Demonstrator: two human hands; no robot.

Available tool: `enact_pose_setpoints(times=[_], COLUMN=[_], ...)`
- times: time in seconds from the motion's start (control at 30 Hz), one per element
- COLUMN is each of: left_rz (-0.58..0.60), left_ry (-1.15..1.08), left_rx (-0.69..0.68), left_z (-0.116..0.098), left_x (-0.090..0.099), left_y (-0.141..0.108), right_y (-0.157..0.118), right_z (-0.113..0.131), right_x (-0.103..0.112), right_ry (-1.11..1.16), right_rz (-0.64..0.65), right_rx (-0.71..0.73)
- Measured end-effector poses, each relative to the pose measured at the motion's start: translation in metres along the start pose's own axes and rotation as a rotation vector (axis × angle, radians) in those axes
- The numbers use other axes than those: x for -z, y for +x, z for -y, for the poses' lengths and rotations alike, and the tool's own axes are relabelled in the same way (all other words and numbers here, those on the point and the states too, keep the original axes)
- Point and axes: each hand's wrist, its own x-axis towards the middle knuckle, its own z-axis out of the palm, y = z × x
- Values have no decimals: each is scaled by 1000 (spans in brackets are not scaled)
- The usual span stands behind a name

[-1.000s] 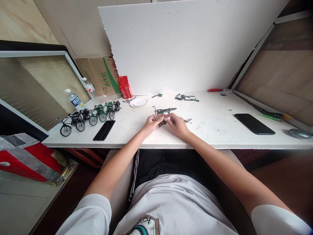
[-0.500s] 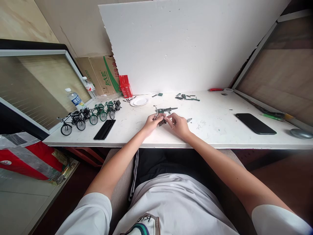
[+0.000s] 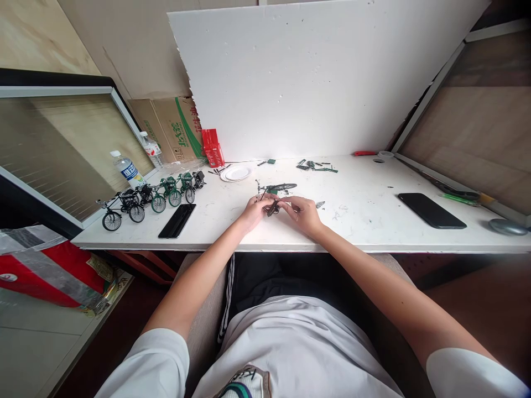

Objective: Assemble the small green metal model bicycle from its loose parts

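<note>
Fingers of left hand (image 3: 252, 214) are pinching the small model bicycle (image 3: 272, 209) at frame centre; right hand (image 3: 307, 215) is holding its fingertips pressed together against the bicycle's near side, any tiny part between them too small to tell. Both hands are hiding some of the frame. One grey piece (image 3: 319, 204) is lying just beside the right hand. Loose dark parts (image 3: 317, 166) are lying beyond, upper centre; white plates (image 3: 235, 173) and red box (image 3: 212, 148) are sitting upper left. Assembled bicycles (image 3: 166, 193) are standing in a row at left, black phone (image 3: 177, 221) lying near them. Second phone (image 3: 431, 210) is lying at right.
</note>
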Motion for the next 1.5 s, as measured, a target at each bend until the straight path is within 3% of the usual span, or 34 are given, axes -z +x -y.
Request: enact_pose_setpoints(times=[0.17,0.43,0.73,1.0,1.13,1.33,1.5], left_rz=[-11,0,40,70,-11,-347,-253], left_ry=[-66,-120,-176,-201,-142,30,196], left_rx=[17,46,71,80,56,-34,-212], left_z=[1,0,-4,-3,0,10,11], left_x=[5,6,6,-3,-6,-10,-17], left_y=[4,5,4,2,0,2,-3], right_y=[0,-1,1,0,2,1,-2], right_z=[2,6,8,13,10,-6,-9], right_x=[0,1,2,2,2,-1,-7], right_ry=[3,-82,63,146,191,24,-210], right_rz=[20,-74,109,97,18,-131,-105], right_rx=[3,-39,-64,-82,-156,-75,12])
